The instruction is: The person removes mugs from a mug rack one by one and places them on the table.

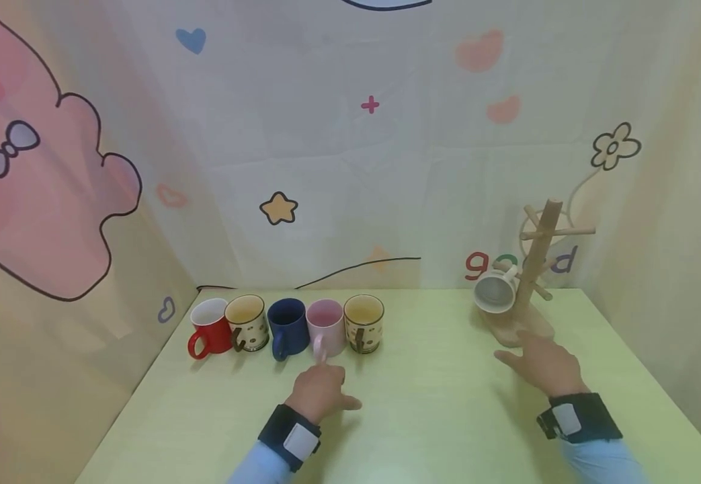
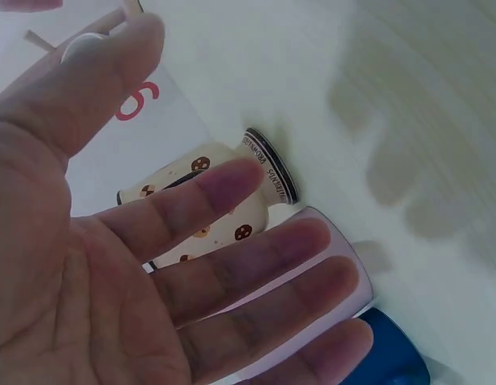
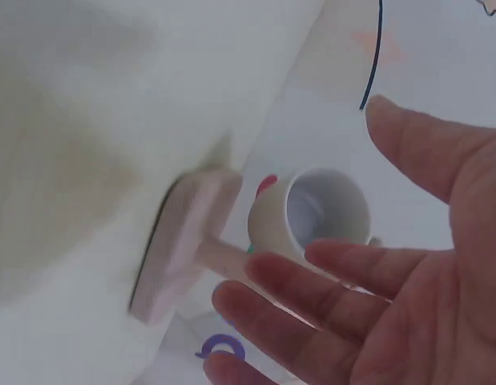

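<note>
My left hand (image 1: 318, 392) hovers in front of the pink mug (image 1: 326, 327), its fingers loosely spread and holding nothing in the left wrist view. Over at the right, my right hand (image 1: 546, 366) is held before the wooden mug rack (image 1: 534, 269), palm empty and fingers extended in the right wrist view. A white mug (image 1: 495, 292) hangs tilted from a low peg of the rack, its mouth facing outward. Beside the pink mug stand a blue mug (image 1: 288, 327) and a cream patterned mug (image 1: 364, 324), handles toward me.
Farther left in the same row are another cream patterned mug (image 1: 247, 323) and a red mug (image 1: 211, 327) with a white inside. The pale yellow-green table (image 1: 435, 390) meets a printed cloth backdrop (image 1: 326, 154) behind the mugs. The rack's upper pegs (image 1: 574, 231) stick out sideways.
</note>
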